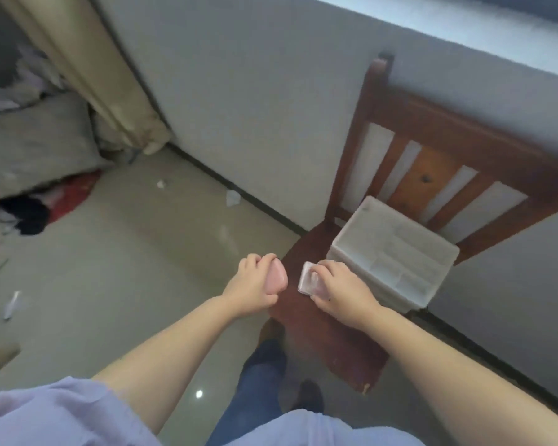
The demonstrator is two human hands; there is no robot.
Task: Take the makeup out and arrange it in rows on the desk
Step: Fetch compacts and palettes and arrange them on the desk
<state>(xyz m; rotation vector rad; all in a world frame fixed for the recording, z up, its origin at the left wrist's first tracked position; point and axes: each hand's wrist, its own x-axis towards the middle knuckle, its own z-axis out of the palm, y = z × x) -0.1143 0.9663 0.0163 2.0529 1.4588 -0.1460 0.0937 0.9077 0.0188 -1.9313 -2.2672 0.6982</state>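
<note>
- The person is standing by a wooden chair (351, 342) and looking down at both hands.
- The left hand (252, 284) is curling its fingers around a pink makeup case (276, 280). It is holding the case up in the air, just off the front corner of the chair seat.
- The right hand (342, 286) is gripping a clear flat case (308, 278) with bent fingers. This case is sitting low over the seat, and I cannot tell if it is touching the wood.
- A see-through plastic box (397, 252) with little sections inside is resting on the seat, just beside the right hand. The picture is too blurry to tell if more makeup is lying in it.
- The step in hand looks like the taking-out part. Both hands are carrying one piece each, and both pieces are already out of the box.
- No desk is showing here, so no rows are starting yet.
- The next move is probably calling for turning toward the desk and putting both pieces down side by side in a straight line.
- The cases look smooth and slippery, so the hands need to be holding them snugly while carrying them.
</note>
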